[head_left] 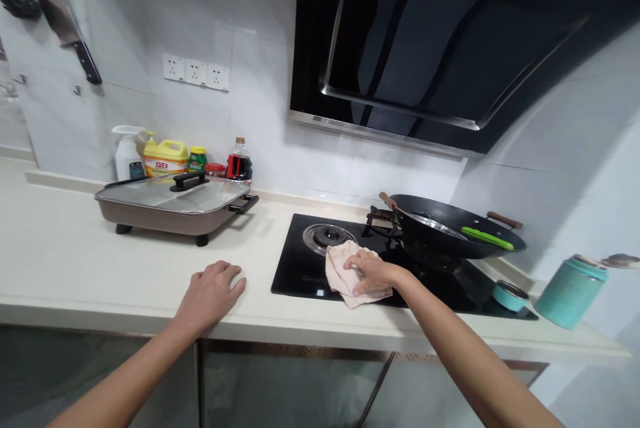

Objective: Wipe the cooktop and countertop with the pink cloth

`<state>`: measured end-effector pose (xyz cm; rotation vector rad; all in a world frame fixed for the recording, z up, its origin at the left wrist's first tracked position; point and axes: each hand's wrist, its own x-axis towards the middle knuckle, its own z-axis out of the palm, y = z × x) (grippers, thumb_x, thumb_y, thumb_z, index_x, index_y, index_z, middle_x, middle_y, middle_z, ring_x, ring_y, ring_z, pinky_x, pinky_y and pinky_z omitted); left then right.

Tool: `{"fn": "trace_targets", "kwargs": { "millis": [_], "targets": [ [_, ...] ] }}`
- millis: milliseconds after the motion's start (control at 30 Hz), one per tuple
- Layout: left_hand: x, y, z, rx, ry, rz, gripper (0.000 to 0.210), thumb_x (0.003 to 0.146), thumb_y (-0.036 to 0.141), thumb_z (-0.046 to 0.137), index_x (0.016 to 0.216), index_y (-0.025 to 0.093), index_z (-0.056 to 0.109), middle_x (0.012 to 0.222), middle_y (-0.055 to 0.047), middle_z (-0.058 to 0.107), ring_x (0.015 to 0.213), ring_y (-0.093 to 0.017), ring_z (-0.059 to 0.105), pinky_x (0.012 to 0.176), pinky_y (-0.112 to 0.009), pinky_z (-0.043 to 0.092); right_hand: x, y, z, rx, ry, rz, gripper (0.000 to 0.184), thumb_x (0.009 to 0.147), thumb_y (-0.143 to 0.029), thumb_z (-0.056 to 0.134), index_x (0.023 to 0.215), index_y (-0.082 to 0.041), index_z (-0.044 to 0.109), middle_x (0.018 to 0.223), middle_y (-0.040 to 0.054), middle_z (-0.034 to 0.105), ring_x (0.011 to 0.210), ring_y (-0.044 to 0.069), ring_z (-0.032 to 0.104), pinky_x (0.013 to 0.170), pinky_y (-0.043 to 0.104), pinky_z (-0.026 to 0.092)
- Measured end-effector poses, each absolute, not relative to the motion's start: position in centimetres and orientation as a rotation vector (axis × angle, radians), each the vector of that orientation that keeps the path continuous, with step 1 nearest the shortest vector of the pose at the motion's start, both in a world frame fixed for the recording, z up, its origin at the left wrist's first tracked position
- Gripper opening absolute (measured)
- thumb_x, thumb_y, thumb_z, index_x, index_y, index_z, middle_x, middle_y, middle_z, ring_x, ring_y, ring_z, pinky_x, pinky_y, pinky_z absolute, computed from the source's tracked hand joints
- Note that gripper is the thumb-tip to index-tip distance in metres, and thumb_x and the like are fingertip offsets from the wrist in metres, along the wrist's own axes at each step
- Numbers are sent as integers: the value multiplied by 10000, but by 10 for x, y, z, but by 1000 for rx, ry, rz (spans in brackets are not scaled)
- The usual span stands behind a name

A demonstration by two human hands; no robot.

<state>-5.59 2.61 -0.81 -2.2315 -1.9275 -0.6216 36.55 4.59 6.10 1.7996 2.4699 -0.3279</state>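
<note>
My right hand [367, 271] is on top of a pale pink cloth [337, 268], with its fingers bent and a bit spread, pressing down on it. I cannot tell from here if the fingers pinch the cloth or just push on it. The cloth lies at the front of the shiny black stove [295, 271], just in front of the left burner [330, 236], and a bit of it hangs past the stove's front edge onto the pale counter [125, 275]. My left hand [213, 291] is open and holds nothing. It lies palm down on the counter, left of the stove. Near it, farther back, I see a brown pan [160, 220] on little black feet, with a glass lid [145, 195] on top. Behind the pan are a white spray bottle [127, 156], a yellow jug [165, 158] and a bottle of dark stuff [240, 165]. On the right side of the stove sits a big black wok [460, 249] with wooden handles, and a bright green handle [487, 239] leans on its rim. A small teal cup [510, 298] is at the stove's right end, and a teal jar [573, 291] is beside it. The big black hood [405, 28] is up above the stove.
</note>
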Motion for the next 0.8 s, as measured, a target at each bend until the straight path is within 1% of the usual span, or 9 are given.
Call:
{"fn": "trace_targets", "kwargs": {
  "millis": [100, 200, 333, 467, 667, 800],
  "targets": [
    [-57, 27, -9, -2237, -1936, -618, 454, 960, 397, 424, 1239, 207, 728, 1356, -141, 679, 1276, -316, 597, 1055, -477, 423, 358, 66, 63, 1852, 2374, -251, 744, 577, -555, 928, 1238, -361, 647, 1333, 49, 522, 1306, 353, 459, 1108, 528, 363],
    [-59, 28, -11, -2233, -1946, -648, 463, 959, 422, 413, 1229, 221, 732, 1358, -135, 680, 1276, -308, 601, 1049, -464, 426, 367, 89, 63, 1928, 2336, -212, 646, 590, -557, 925, 1148, -345, 677, 1298, 48, 519, 1272, 353, 477, 1076, 530, 383],
    [-62, 31, -13, -2236, -1956, -661, 487, 949, 469, 412, 1217, 232, 742, 1355, -126, 684, 1263, -317, 610, 1048, -471, 429, 400, 114, 55, 2057, 2296, -197, 545, 672, -506, 886, 1149, -329, 691, 1324, 65, 487, 1248, 342, 501, 999, 449, 448],
    [-64, 34, -14, -2237, -1973, -662, 502, 944, 492, 418, 1221, 231, 745, 1378, -126, 679, 1288, -321, 594, 1053, -462, 425, 433, 134, 46, 2150, 2257, -204, 479, 710, -423, 861, 1150, -309, 710, 1303, 64, 519, 1208, 313, 540, 964, 379, 460],
    [-69, 38, -17, -2238, -1958, -632, 507, 964, 511, 397, 1226, 249, 743, 1380, -106, 685, 1287, -311, 602, 1028, -431, 439, 476, 148, 41, 2276, 2176, -208, 484, 743, -466, 834, 1163, -260, 715, 1291, 97, 570, 1058, 263, 618, 873, 339, 487],
    [-70, 40, -17, -2247, -1974, -614, 530, 962, 521, 394, 1240, 236, 743, 1392, -119, 677, 1290, -322, 596, 1043, -453, 433, 509, 140, 38, 2300, 2147, -217, 455, 746, -451, 826, 1141, -249, 726, 1265, 103, 593, 1070, 265, 615, 875, 326, 482]
  ]
}}
